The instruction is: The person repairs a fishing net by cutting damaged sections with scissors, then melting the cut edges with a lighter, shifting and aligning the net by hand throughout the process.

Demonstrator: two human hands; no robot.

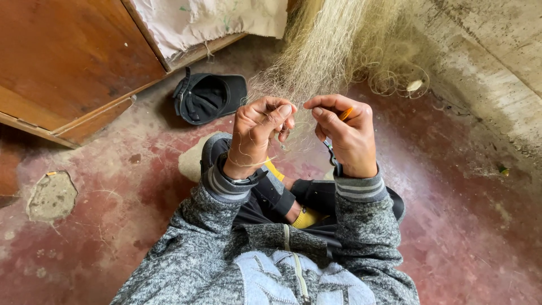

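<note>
Far left of the left hand: wooden cabinet (68, 62) on the floor (113, 203), pale cloth (209, 22) draped over its upper edge. Chipped patch in the floor (52, 196) down-left of that hand. Dark cap (209, 97) lies upside down on the floor, just up-left of the left hand, not touching it.

Left hand (257, 135): fingers curled in, thumb and forefinger pressed together on fine strands of the fishing net (333, 51). Loose filament loops over the back of the hand and wrist. Dark wristband at the cuff of the grey knit sleeve (226, 192).

Net hangs from above both hands, pale bunched mesh fanning down to the fingertips; loose coils trail up-right of the right hand onto the floor near the concrete wall (485, 68).

Right hand (347, 133): just beside the left, fingertips nearly meeting. Thumb and forefinger pinch net strands; an orange tool (345, 114) sticks out behind the fingers, held in the same hand. Can't tell the tool's full shape, mostly hidden.

Below both hands: crossed legs, yellow socks (307, 217).
</note>
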